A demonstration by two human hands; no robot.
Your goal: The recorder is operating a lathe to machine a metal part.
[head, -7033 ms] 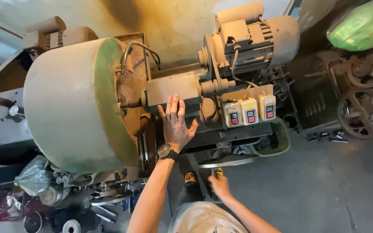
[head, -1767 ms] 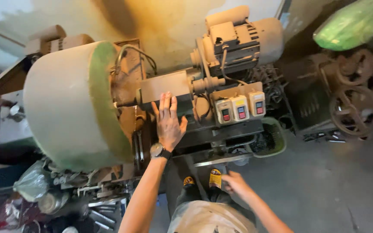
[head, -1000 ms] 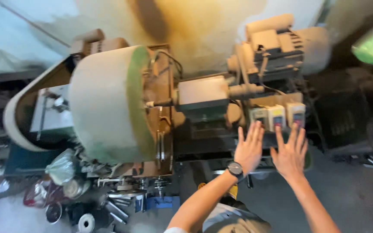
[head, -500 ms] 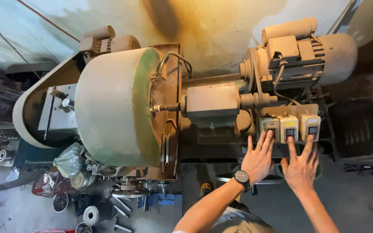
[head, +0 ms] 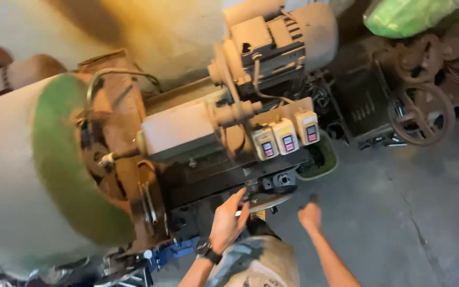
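Observation:
I look down on a dusty old machine with a large drum cover [head: 22, 175] edged in green, a grey housing [head: 179, 130] and an electric motor [head: 280, 32]. Three switch boxes [head: 285, 138] sit in a row on a tilted panel. My left hand [head: 228, 220], with a dark watch on the wrist, touches the dark lower frame [head: 224, 178] under the panel, fingers spread. My right hand [head: 310, 215] hangs below and right of the switch boxes, fingers curled, touching nothing I can see.
A green tray [head: 325, 159] lies on the floor by the machine. A rusty handwheel [head: 422, 114] and other iron parts stand at the right, under a green bag [head: 407, 16]. Cracked concrete floor [head: 399, 223] spreads at lower right. Loose tools lie at the bottom left.
Both hands have dropped from the switch panel to the machine's lower frame. The view has swung and moved closer, so the drum now fills the left side.

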